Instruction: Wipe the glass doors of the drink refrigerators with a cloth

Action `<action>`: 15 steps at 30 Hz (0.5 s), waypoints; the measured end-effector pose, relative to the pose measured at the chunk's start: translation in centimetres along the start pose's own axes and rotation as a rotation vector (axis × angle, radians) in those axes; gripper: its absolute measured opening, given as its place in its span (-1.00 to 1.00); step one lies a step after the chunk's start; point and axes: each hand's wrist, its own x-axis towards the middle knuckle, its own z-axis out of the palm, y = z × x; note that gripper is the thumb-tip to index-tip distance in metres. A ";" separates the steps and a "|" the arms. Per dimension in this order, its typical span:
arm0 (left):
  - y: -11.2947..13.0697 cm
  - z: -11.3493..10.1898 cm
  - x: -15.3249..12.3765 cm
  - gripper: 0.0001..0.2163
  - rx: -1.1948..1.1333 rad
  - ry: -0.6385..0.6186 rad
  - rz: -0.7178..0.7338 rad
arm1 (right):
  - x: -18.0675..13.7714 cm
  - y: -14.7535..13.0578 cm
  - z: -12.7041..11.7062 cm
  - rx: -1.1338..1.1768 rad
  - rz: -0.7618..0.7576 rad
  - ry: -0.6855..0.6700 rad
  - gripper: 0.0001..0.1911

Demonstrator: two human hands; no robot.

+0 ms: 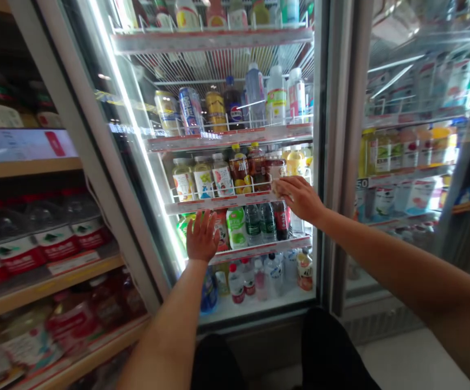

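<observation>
Head view: the person's bare hands are well apart in front of the glass front (255, 103) of a lit drinks cooler, and a small pale wad (277, 188) lies at the fingertips of the right hand (297, 198). That hand's fingers are bent and drawn together on the wad, with the forearm reaching in from the right. The wad is higher than the left hand (202, 236) and well to its right, seen against the front edge of the middle shelf (218, 204). It looks whitish to beige, crumpled and uneven in outline, and partly covered by the fingers; blur hides whether it is cloth or paper. The left hand holds nothing visible: its fingers are spread and point upward, its back toward the camera, and whether its palm touches the glass cannot be told. Just above the wad stands a dark drink with a pale label (276, 167), with yellow-capped bottles (240, 169) to its left. A dark bottle with a red label (281, 221) stands below the right hand, while a green-and-white bottle (236, 228) is near the left hand, on its right side.
</observation>
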 end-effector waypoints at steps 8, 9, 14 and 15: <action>0.2 -0.3 0.3 -0.38 0.076 0.051 0.057 | -3.4 0.4 0.4 0.001 -0.055 -0.045 -0.45; 0.3 -0.3 0.3 -0.38 0.075 0.055 0.058 | -3.7 0.3 0.4 0.006 -0.042 -0.032 -0.46; 0.2 -0.3 0.3 -0.38 0.070 0.052 0.052 | -5.0 0.1 0.5 -0.017 -0.043 -0.056 -0.49; 0.2 -0.2 0.3 -0.38 0.070 0.050 0.050 | -5.2 0.0 0.5 -0.016 -0.071 -0.088 -0.50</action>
